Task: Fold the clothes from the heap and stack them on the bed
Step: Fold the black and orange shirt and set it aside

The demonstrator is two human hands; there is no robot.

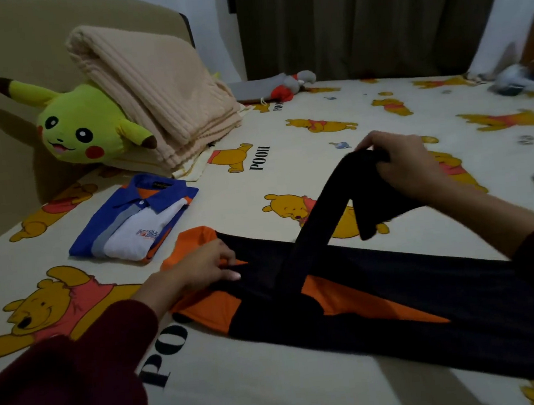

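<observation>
- Right hand [408,164], right of centre: grip closed around a bunched black sleeve [331,202], lifted off the bed and drawn across the garment's body.
- Left hand [205,267], lower centre-left: fingers bent, pressing and pinching fabric where the orange collar end meets the black panel; it pins that end to the bed.
- Black-and-orange shirt [398,294]: spread flat across the lower half of the frame, orange end at left, black length running to the right edge. Partly folded; sleeve fold judged to be in hand.
- Folded blue-and-white polo [134,221]: lies left of centre, just beyond the orange end, apart from it. Judged the start of the stack.
- Bed [276,381]: cream sheet with bear print carries everything.
- Upper left: yellow plush toy [79,129] leaning against a folded beige blanket [157,95]. Upper right and right edge: blurred loose items, likely remaining heap; cannot identify them.
- Risk: sleeve is gripped as a bunch, so it may land twisted or creased rather than flat.
- Risk: if the left hand's pressure eases while the right pulls, the slick-looking fabric could slide and skew the fold lines.
- Risk: the long black end trails to the right edge, partly out of view; it could drag when the garment is moved to the stack.
</observation>
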